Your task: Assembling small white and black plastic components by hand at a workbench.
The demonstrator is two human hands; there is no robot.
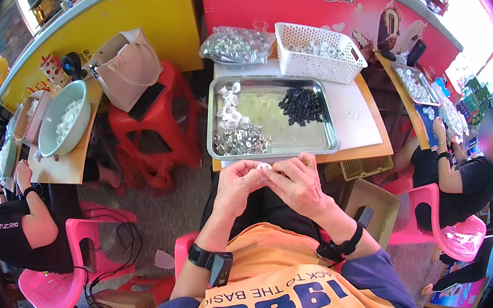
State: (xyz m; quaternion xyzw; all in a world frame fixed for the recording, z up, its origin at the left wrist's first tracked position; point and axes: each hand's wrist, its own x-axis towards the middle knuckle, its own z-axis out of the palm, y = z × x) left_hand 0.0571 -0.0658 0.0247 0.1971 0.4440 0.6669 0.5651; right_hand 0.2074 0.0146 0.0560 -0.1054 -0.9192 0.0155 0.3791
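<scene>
Both hands meet at the near edge of a shallow metal tray [284, 144]. My left hand [237, 186] pinches a small round white plastic piece [264, 166]. My right hand [298, 186] closes on the same piece from the other side, its fingertips touching it. Inside the tray, white plastic pieces [230, 110] lie along the left side. Small shiny metal-looking parts [241, 140] are heaped at the near left, and small black parts [301, 106] form a pile at the right. Details of the held piece are covered by my fingers.
Behind the tray stand a clear bag of small parts [237, 45] and a white perforated basket [323, 68]. A red stool [156, 124] carrying a beige handbag [125, 61] is at left. People sit at side tables; a green basin [46, 136] is on the left one.
</scene>
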